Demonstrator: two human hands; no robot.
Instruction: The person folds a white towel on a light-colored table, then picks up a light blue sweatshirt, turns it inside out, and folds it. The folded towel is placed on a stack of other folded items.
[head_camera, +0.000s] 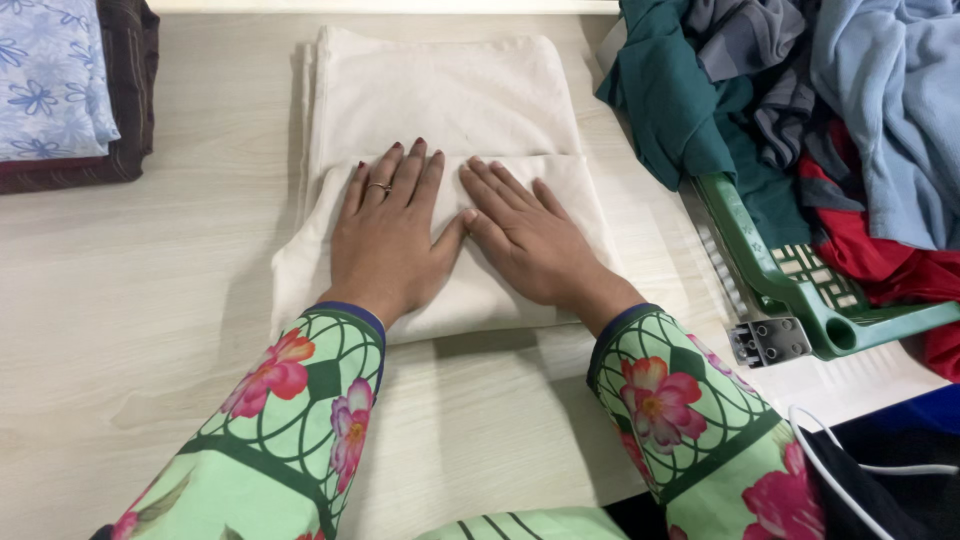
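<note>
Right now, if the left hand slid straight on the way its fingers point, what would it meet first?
The left hand would likely just cross more of the folded cream cloth toward the table's far edge; nothing else shows in that line.

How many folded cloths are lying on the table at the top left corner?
2: a light blue flowered cloth lies on top, and a dark maroon cloth lies under it, showing at the right and bottom edges. The picture's edge cuts the stack, so more may be hidden.
</note>
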